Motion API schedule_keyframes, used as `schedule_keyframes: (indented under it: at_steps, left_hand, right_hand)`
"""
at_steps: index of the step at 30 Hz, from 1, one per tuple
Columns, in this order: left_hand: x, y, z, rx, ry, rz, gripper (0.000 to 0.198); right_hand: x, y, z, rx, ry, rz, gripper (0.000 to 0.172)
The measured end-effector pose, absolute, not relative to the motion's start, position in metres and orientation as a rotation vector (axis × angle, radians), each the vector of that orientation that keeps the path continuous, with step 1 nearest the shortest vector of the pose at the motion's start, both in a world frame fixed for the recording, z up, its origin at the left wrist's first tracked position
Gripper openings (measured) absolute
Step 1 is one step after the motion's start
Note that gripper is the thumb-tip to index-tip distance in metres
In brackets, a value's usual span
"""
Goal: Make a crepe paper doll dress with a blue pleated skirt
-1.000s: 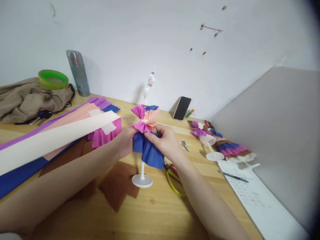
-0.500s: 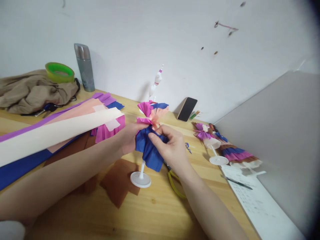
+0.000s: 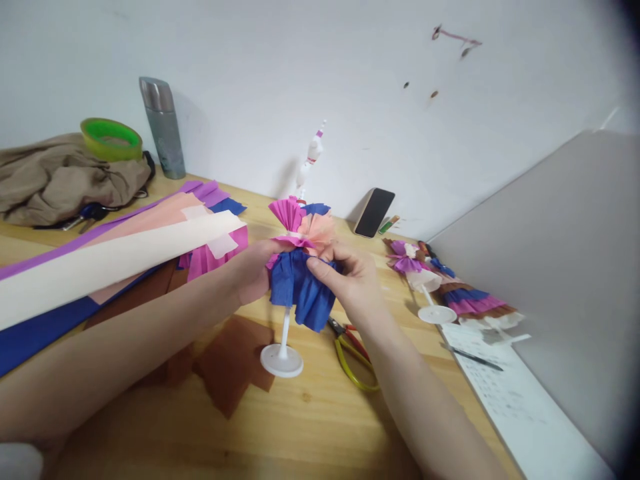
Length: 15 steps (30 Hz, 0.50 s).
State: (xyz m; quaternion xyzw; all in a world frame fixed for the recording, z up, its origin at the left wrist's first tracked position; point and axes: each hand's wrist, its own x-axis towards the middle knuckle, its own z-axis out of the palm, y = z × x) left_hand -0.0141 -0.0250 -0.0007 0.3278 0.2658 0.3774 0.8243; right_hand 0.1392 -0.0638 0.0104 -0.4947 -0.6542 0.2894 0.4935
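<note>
In front of me is a small doll-like figure on a white stand (image 3: 282, 361), dressed in crepe paper. Pink crepe paper (image 3: 287, 215) and peach crepe paper (image 3: 320, 229) fan out at its top, drawn in by a pale band. Below them hangs gathered blue crepe paper (image 3: 306, 287). My left hand (image 3: 257, 270) is closed round the figure's waist from the left, its fingertips partly hidden behind the paper. From the right, my right hand (image 3: 350, 273) pinches the blue crepe paper's upper edge between thumb and fingers.
Scissors (image 3: 356, 357) lie right of the stand, brown paper (image 3: 233, 367) left of it. Crepe strips (image 3: 125, 257) spread at left. Behind stand a bottle (image 3: 164, 130), a tape roll (image 3: 111, 140) on cloth and a phone (image 3: 375, 213). Dressed figures (image 3: 470, 297) and a written sheet (image 3: 530, 407) are at right.
The blue paper has been spread wider around the figure, and my right hand has shifted slightly right. More of the scissors shows. The view has moved a little.
</note>
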Motion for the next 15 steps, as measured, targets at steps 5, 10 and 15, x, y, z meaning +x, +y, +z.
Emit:
schedule_keyframes:
  at_steps: [5, 10, 15]
  left_hand:
    - [-0.0161, -0.0248, -0.0028, 0.692, 0.558, 0.763, 0.017]
    - [-0.0164, -0.0235, -0.0025, 0.678, 0.588, 0.754, 0.019]
    - [-0.0144, -0.0234, -0.0028, 0.668, 0.696, 0.721, 0.015]
  right_hand:
    - [0.137, -0.0635, 0.0084, -1.221, -1.528, 0.844, 0.031]
    - [0.1361, -0.0627, 0.005, -1.211, -1.463, 0.919, 0.032]
    - [0.1349, -0.0623, 0.0032, -1.223, -1.445, 0.915, 0.033]
